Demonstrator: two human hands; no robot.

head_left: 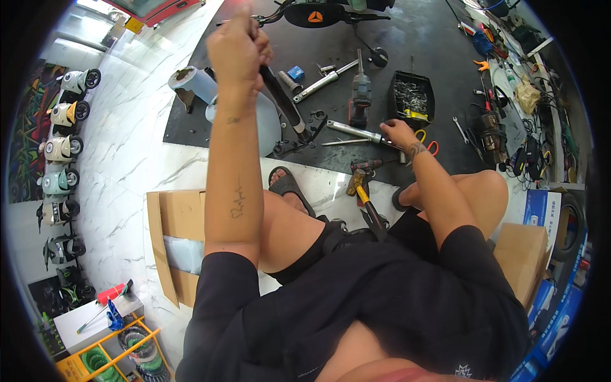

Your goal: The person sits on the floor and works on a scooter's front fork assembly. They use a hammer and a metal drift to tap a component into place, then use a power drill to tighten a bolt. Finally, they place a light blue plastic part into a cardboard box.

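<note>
My left hand (237, 60) is raised at the upper left, fingers wrapped round the top of a black tube (280, 95). The tube slants down to the right. Its lower end shows bright metal, beside curved black brackets (313, 130) on the dark mat. My right hand (398, 134) is low over the mat, fingers curled together at the right end of a silver shock absorber (350, 130). What its fingertips pinch, if anything, is too small to make out. A second silver shock absorber (326, 84) lies farther off, next to a small blue box (295, 72).
A cordless drill (361, 95) and a black bin of screws (412, 99) stand beyond my right hand. Scissors (433, 148) lie beside it. A yellow-handled hammer (364, 191) lies between my feet. An open cardboard box (175, 213) is at left, and tools line the right edge.
</note>
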